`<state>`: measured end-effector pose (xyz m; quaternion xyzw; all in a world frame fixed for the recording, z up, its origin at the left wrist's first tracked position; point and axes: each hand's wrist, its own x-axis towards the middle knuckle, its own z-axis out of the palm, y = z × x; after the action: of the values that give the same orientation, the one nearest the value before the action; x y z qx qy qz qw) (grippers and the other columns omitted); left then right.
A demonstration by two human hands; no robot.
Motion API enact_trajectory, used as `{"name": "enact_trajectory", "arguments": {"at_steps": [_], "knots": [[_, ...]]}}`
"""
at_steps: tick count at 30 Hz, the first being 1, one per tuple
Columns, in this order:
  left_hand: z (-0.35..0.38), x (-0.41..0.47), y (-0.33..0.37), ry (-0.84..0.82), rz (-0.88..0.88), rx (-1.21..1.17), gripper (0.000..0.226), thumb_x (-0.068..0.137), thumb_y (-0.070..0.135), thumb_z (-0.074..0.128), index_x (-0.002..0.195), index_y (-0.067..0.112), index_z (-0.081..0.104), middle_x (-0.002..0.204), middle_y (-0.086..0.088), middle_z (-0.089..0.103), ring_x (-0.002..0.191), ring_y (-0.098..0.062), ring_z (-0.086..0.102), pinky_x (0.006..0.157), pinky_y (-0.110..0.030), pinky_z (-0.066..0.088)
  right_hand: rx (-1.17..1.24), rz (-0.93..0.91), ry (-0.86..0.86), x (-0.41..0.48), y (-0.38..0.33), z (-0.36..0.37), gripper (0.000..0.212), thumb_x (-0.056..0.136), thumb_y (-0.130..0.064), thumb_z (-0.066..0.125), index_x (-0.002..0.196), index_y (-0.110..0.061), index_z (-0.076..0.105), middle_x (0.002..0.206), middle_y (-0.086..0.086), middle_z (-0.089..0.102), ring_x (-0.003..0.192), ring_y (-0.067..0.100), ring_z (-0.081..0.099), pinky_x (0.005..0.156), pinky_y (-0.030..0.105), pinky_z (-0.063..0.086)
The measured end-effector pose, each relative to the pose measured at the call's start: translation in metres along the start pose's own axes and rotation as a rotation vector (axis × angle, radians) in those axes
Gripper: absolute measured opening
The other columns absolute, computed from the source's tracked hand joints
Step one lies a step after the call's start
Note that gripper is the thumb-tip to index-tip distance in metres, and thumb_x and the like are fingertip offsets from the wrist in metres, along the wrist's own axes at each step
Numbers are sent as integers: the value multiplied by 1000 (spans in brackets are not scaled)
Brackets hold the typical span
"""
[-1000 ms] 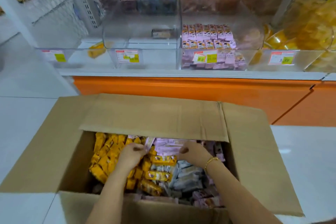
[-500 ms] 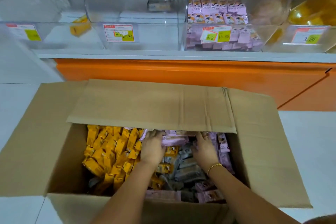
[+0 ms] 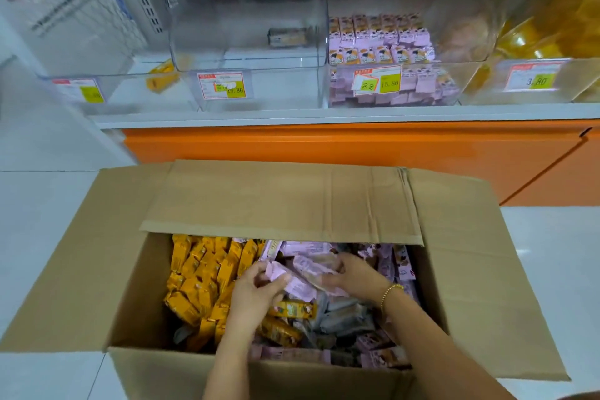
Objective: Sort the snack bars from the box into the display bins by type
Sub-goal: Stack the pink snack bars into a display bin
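An open cardboard box (image 3: 97, 273) on the floor holds yellow bars (image 3: 201, 273) at the left, grey bars (image 3: 344, 318) in the middle and pink bars (image 3: 402, 266) at the right and front. My left hand (image 3: 253, 294) and my right hand (image 3: 352, 271) are inside the box. Together they grip a bunch of pink bars (image 3: 303, 273) between them. On the shelf above, the clear bin (image 3: 383, 97) at the right is stacked with pink bars. The middle bin (image 3: 259, 97) holds one grey bar (image 3: 287, 37). The left bin (image 3: 123, 91) holds one yellow bar (image 3: 161, 76).
The box's far flap (image 3: 282, 201) hangs over the back of its contents. An orange cabinet front (image 3: 324, 146) runs under the white shelf. Further right, bins hold yellow snacks (image 3: 558, 23). White floor tiles surround the box.
Both hands drew back from under the far flap towards the middle of the box and gathered pink bars between them. The camera moved closer and tilted.
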<state>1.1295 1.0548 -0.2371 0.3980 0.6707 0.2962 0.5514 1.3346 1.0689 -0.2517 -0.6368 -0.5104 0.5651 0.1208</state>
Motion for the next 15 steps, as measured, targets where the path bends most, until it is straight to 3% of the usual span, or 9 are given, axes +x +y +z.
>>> {"name": "enact_trajectory", "arguments": {"at_steps": [1, 2, 5, 8, 10, 11, 12, 15], "knots": [[-7, -5, 5, -20, -61, -101, 24, 81, 17, 73, 102, 12, 63, 84, -5, 64, 81, -19, 65, 69, -28, 57, 8, -35, -65, -5, -10, -5, 33, 89, -25, 66, 74, -19, 37, 82, 0, 54, 67, 17, 51, 65, 27, 50], [-13, -10, 10, -55, -109, -167, 25, 84, 18, 70, 107, 11, 63, 89, -7, 70, 84, -20, 68, 68, -28, 58, 24, -55, -94, -12, -20, -11, 32, 89, -25, 66, 77, -16, 39, 78, 1, 52, 62, 19, 52, 63, 30, 51], [-30, -18, 31, -155, -119, -354, 25, 89, 20, 60, 112, 12, 62, 96, -7, 74, 88, -21, 71, 72, -30, 59, -21, -134, -18, -36, -54, -35, 24, 87, -26, 69, 83, -13, 48, 66, -1, 49, 43, 3, 48, 44, 17, 40], [-35, -22, 57, -97, -31, -607, 20, 92, 19, 54, 109, 11, 62, 89, -2, 75, 79, -13, 72, 63, -25, 59, -136, -262, 192, -56, -81, -63, 22, 82, -31, 74, 94, -22, 58, 88, -6, 63, 72, 2, 57, 63, 18, 46], [-30, -23, 74, -71, 21, -782, 35, 82, 27, 63, 111, 7, 60, 89, -4, 74, 78, -12, 72, 60, -23, 58, -187, -299, 282, -69, -93, -80, 26, 78, -30, 77, 97, -31, 60, 106, -10, 63, 96, 7, 58, 83, 25, 49], [-26, -24, 81, -64, 33, -872, 45, 74, 31, 71, 109, 6, 61, 90, -6, 74, 79, -13, 72, 60, -23, 57, -220, -323, 311, -74, -97, -88, 28, 77, -23, 78, 97, -32, 61, 108, -10, 61, 100, 8, 57, 87, 25, 47], [-22, -26, 89, -71, 28, -958, 47, 69, 32, 75, 105, 5, 62, 90, -9, 73, 77, -13, 72, 58, -23, 57, -237, -362, 334, -81, -100, -94, 31, 75, -13, 78, 94, -31, 63, 107, -10, 60, 99, 8, 55, 85, 23, 46], [-6, -31, 102, -102, -38, -1105, 21, 91, 26, 54, 94, 9, 66, 80, -7, 73, 66, -12, 71, 50, -26, 56, -237, -510, 406, -96, -104, -108, 37, 72, 7, 73, 82, -28, 68, 105, -14, 50, 100, -8, 46, 75, 6, 38]]}}
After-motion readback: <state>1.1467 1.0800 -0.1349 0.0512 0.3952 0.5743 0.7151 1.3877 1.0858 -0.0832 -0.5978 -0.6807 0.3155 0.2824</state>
